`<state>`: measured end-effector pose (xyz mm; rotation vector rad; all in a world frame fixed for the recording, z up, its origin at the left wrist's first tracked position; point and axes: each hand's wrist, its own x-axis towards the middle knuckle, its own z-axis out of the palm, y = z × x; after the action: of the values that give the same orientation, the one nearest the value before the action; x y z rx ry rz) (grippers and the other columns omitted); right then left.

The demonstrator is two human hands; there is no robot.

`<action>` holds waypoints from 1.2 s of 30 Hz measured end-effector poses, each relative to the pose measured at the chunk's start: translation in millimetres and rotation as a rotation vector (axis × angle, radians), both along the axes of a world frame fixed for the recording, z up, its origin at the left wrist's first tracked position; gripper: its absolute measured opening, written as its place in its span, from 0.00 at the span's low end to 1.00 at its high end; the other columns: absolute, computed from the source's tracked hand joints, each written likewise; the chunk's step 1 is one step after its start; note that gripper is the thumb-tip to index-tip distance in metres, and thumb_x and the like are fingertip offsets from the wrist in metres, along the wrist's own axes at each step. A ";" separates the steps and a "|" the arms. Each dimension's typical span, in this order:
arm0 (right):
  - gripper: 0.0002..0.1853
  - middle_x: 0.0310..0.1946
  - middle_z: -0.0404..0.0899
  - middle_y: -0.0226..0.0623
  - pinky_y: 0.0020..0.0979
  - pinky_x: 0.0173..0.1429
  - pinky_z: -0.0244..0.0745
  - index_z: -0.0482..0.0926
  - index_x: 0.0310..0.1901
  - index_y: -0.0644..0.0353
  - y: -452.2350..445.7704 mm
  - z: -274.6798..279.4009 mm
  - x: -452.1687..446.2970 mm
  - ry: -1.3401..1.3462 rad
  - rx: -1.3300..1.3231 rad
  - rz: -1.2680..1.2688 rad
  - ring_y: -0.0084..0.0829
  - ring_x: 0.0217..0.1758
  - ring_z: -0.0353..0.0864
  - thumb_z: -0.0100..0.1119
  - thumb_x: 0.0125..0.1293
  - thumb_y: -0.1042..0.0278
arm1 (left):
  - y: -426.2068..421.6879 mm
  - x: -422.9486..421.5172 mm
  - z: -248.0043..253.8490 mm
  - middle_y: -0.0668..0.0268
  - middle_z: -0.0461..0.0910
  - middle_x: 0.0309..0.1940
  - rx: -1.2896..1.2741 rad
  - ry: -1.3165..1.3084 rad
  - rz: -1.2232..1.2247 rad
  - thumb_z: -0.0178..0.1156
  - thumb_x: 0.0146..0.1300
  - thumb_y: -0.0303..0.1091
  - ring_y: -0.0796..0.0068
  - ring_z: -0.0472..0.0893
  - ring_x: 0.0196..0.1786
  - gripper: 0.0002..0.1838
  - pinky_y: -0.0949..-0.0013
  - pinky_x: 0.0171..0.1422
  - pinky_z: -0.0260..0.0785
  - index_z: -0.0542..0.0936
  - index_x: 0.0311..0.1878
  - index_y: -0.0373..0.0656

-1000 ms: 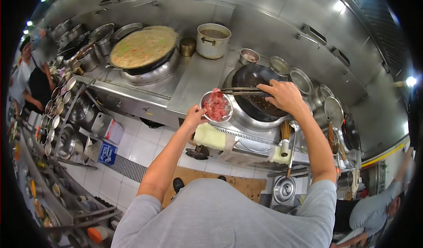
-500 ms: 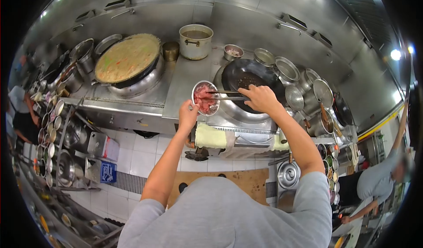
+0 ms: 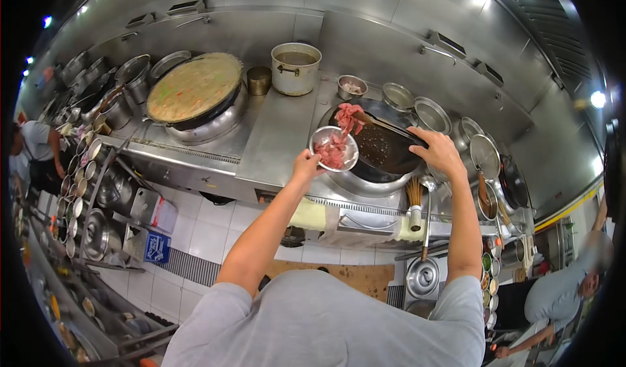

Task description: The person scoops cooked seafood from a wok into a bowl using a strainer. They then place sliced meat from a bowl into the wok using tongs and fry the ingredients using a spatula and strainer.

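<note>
In my left hand [image 3: 306, 165] is a small metal bowl [image 3: 353, 157], tilted over the near left edge of a black wok [image 3: 366, 168]. Raw sliced meat [image 3: 329, 152] lies in the bowl. My right hand [image 3: 439, 150] grips long chopsticks [image 3: 395, 130] from the right side of the wok. A clump of red meat slices [image 3: 351, 117] hangs at their tips, just above the bowl's far rim. Dark bubbling liquid [image 3: 383, 146] covers the wok's bottom.
A big pan of pale broth [image 3: 195, 88] stands at left, near a tall pot [image 3: 297, 73]. Behind the wok sit a small bowl [image 3: 352, 87] and strainers [image 3: 433, 114]. A bamboo brush [image 3: 415, 204] and a ladle [image 3: 427, 217] lie at right. Co-workers stand at both sides.
The bowl has moved right, over the wok's edge. The chopsticks have risen out of the bowl with a clump of meat, and my right hand has shifted right.
</note>
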<state>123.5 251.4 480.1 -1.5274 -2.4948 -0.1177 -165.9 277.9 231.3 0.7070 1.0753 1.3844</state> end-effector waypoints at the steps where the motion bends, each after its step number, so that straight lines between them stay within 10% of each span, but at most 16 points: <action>1: 0.25 0.45 0.81 0.42 0.41 0.54 0.72 0.75 0.57 0.48 2.5 -3.8 3.7 0.006 -0.002 0.004 0.46 0.49 0.78 0.62 0.56 0.57 | 6.1 8.0 -0.5 0.63 0.73 0.32 0.006 -0.079 -0.002 0.54 0.63 0.27 0.69 0.79 0.37 0.08 0.60 0.43 0.82 0.65 0.29 0.43; 15: 0.26 0.34 0.80 0.42 0.41 0.43 0.77 0.75 0.56 0.44 14.4 -32.9 3.2 -0.261 0.099 0.071 0.43 0.37 0.82 0.64 0.53 0.55 | 0.3 15.8 -9.5 0.64 0.71 0.34 0.229 0.081 0.117 0.57 0.61 0.27 0.70 0.78 0.36 0.11 0.64 0.40 0.81 0.65 0.26 0.42; 18: 0.25 0.34 0.81 0.39 0.40 0.43 0.77 0.75 0.56 0.43 20.6 -25.7 -8.0 -0.315 0.104 0.132 0.42 0.38 0.82 0.63 0.54 0.55 | 2.3 12.9 -24.9 0.61 0.74 0.34 0.476 0.654 0.297 0.56 0.63 0.27 0.72 0.78 0.37 0.11 0.66 0.42 0.80 0.64 0.28 0.42; 20: 0.25 0.34 0.81 0.39 0.41 0.43 0.77 0.75 0.56 0.43 11.5 -5.5 -14.3 -0.287 0.116 0.121 0.42 0.39 0.82 0.63 0.54 0.55 | -1.4 11.1 -26.8 0.62 0.74 0.35 0.224 0.139 0.169 0.56 0.63 0.27 0.72 0.78 0.38 0.10 0.66 0.41 0.80 0.65 0.28 0.42; 26: 0.23 0.36 0.81 0.42 0.42 0.45 0.76 0.75 0.55 0.46 -0.5 -20.7 -19.1 -0.074 0.122 0.140 0.45 0.41 0.81 0.61 0.56 0.55 | -13.3 -1.9 -15.8 0.60 0.74 0.36 0.068 -0.162 0.101 0.54 0.63 0.26 0.68 0.79 0.39 0.06 0.62 0.45 0.80 0.66 0.32 0.42; 36: 0.25 0.41 0.82 0.44 0.43 0.51 0.75 0.76 0.56 0.43 16.9 -33.5 12.1 -0.242 -0.088 -0.191 0.46 0.45 0.81 0.61 0.54 0.55 | -41.1 -39.3 -41.1 0.59 0.73 0.39 -0.059 -0.127 0.124 0.53 0.63 0.26 0.63 0.80 0.43 0.06 0.60 0.48 0.81 0.66 0.34 0.40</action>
<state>135.6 268.4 446.5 -1.8894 -2.5568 -0.2398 -205.3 236.8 190.2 0.5090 1.0691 1.4771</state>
